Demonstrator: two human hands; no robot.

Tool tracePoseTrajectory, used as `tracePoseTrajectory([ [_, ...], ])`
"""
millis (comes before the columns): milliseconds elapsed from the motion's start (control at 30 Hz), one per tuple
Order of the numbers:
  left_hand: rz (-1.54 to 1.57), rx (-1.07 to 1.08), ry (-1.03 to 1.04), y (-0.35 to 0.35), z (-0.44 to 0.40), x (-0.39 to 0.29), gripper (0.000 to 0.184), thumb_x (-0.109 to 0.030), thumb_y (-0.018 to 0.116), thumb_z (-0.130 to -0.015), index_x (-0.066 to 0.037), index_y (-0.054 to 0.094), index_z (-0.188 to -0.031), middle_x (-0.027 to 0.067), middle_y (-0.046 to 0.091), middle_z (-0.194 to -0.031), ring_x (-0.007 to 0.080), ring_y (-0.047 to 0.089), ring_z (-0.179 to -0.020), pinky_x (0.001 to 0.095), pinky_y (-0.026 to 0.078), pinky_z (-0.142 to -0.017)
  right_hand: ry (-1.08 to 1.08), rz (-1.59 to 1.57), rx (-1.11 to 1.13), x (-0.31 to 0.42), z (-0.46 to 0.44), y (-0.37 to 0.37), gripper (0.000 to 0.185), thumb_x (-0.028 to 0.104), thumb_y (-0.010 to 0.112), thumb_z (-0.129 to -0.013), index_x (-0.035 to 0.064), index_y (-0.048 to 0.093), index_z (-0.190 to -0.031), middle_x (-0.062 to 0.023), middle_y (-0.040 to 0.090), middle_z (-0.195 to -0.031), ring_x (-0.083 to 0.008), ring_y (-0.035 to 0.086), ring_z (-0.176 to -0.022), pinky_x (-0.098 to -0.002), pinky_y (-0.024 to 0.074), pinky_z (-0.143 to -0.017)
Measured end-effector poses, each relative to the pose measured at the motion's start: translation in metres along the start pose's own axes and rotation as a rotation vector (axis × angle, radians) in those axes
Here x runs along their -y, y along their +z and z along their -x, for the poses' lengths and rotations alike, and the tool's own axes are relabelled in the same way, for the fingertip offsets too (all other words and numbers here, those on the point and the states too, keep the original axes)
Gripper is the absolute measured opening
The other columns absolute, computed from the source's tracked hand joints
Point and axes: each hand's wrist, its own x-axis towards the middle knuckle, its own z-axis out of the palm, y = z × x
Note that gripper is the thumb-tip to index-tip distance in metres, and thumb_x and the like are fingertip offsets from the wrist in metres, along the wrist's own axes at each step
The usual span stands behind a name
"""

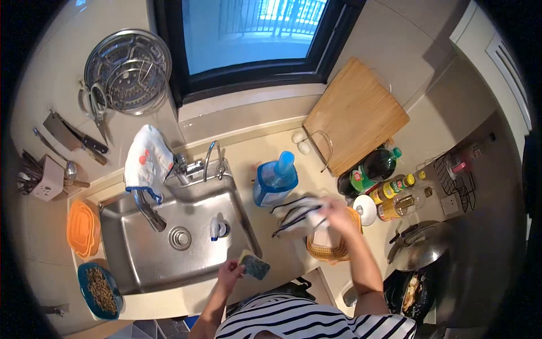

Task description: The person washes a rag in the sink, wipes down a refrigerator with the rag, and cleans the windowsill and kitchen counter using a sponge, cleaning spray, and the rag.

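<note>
My left hand (228,275) pinches a sponge (254,265), yellowish on one side and dark green on the other, over the counter at the sink's front right corner. A striped white cloth (299,215) hangs from my right hand (337,217), whose fingers are closed on it and blurred. The cloth is above the counter, beside a yellow basket (329,251) that my right forearm partly covers. Just behind the cloth stands a blue detergent bottle (275,183). The steel sink (147,265) lies to the left, with a small white and blue item (218,228) inside.
A towel (148,161) drapes over the faucet (149,212). Orange (83,228) and teal (101,290) containers line the left edge. A cutting board (358,116) leans behind several bottles (370,172). At right are a lidded pot (422,246) and a pan with food (414,294).
</note>
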Motion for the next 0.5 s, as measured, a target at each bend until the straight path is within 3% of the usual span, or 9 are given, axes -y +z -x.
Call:
tracePoseTrajectory([
  [67, 0.01, 0.093, 0.013, 0.015, -0.01, 0.003, 0.017, -0.013, 0.061, -0.073, -0.004, 0.051, -0.084, 0.0047, 0.056, -0.073, 0.011, 0.053, -0.062, 0.0223, 0.043, -0.052, -0.146, -0.424, -0.152, 0.023, -0.007, -0.049, 0.028, 0.014, 0.047, -0.067, -0.0006, 0.055, -0.09, -0.0057, 0.057, -0.079, -0.0164, 0.053, -0.069, -0.0278, 0.0432, -0.064],
  [133, 0.026, 0.135, 0.008, 0.027, -0.025, 0.015, 0.018, -0.014, 0.061, -0.073, -0.005, 0.05, -0.085, 0.0046, 0.056, -0.073, 0.0108, 0.053, -0.061, 0.0227, 0.043, -0.053, -0.371, -0.604, -0.083, 0.058, -0.027, -0.086, 0.032, 0.015, 0.042, -0.07, -0.0033, 0.054, -0.094, -0.0069, 0.057, -0.082, -0.0157, 0.054, -0.073, -0.0269, 0.0427, -0.068],
  [200, -0.05, 0.141, -0.038, 0.043, -0.038, 0.014, 0.02, -0.015, 0.062, -0.073, -0.004, 0.05, -0.085, 0.005, 0.056, -0.073, 0.0108, 0.053, -0.062, 0.0233, 0.043, -0.053, -0.326, -0.722, -0.219, 0.083, -0.062, -0.11, 0.035, 0.015, 0.039, -0.072, -0.0035, 0.052, -0.099, -0.0082, 0.058, -0.086, -0.0157, 0.054, -0.078, -0.0271, 0.0425, -0.07],
  [267, -0.096, 0.118, 0.003, 0.056, -0.047, 0.01, 0.021, -0.015, 0.062, -0.073, -0.003, 0.05, -0.085, 0.0052, 0.056, -0.073, 0.0111, 0.053, -0.063, 0.0239, 0.044, -0.055, -0.516, -0.649, -0.279, 0.113, -0.108, -0.124, 0.03, 0.016, 0.04, -0.076, 0.0012, 0.053, -0.098, -0.0059, 0.056, -0.082, -0.0143, 0.053, -0.074, -0.0248, 0.0419, -0.066],
  [333, -0.143, 0.089, 0.04, 0.064, -0.058, 0.009, 0.022, -0.016, 0.062, -0.073, -0.002, 0.049, -0.085, 0.0054, 0.056, -0.074, 0.0114, 0.053, -0.064, 0.0246, 0.045, -0.056, -0.529, -0.34, -0.675, 0.161, -0.136, -0.113, 0.027, 0.017, 0.04, -0.077, 0.0024, 0.054, -0.094, -0.0075, 0.056, -0.082, -0.0168, 0.053, -0.074, -0.0277, 0.0418, -0.067],
  [400, -0.041, 0.192, 0.012, 0.068, -0.071, 0.006, 0.026, -0.017, 0.063, -0.073, -0.001, 0.05, -0.088, 0.0064, 0.056, -0.075, 0.0125, 0.054, -0.066, 0.0256, 0.046, -0.058, -0.696, -0.019, -0.853, 0.167, -0.207, -0.112, 0.027, 0.021, 0.04, -0.078, 0.002, 0.056, -0.089, -0.0142, 0.058, -0.081, -0.0242, 0.055, -0.076, -0.0337, 0.0424, -0.07],
  [433, -0.245, 0.174, 0.006, 0.07, -0.074, -0.007, 0.027, -0.016, 0.063, -0.073, -0.002, 0.05, -0.091, 0.0072, 0.057, -0.076, 0.014, 0.055, -0.068, 0.0269, 0.046, -0.061, -0.671, 0.164, -0.732, 0.172, -0.234, -0.106, 0.028, 0.022, 0.04, -0.078, 0.0014, 0.057, -0.087, -0.0176, 0.058, -0.082, -0.0282, 0.055, -0.077, -0.0361, 0.0422, -0.072],
  [467, -0.25, 0.173, 0.016, 0.074, -0.077, -0.012, 0.027, -0.016, 0.063, -0.073, -0.002, 0.05, -0.091, 0.0072, 0.057, -0.076, 0.014, 0.055, -0.068, 0.0269, 0.046, -0.061, -0.639, 0.344, -0.609, 0.176, -0.263, -0.095, 0.03, 0.024, 0.039, -0.079, 0.0008, 0.057, -0.085, -0.0209, 0.057, -0.082, -0.0323, 0.055, -0.078, -0.0385, 0.042, -0.074],
  [500, -0.318, 0.082, 0.179, 0.079, -0.081, -0.012, 0.026, -0.016, 0.061, -0.073, -0.002, 0.05, -0.092, 0.0089, 0.057, -0.074, 0.0167, 0.056, -0.065, 0.029, 0.046, -0.058, -0.365, 0.536, -0.722, 0.165, -0.304, -0.075, 0.033, 0.027, 0.038, -0.079, 0.0006, 0.058, -0.085, -0.0212, 0.057, -0.085, -0.0342, 0.054, -0.081, -0.0395, 0.0418, -0.075],
])
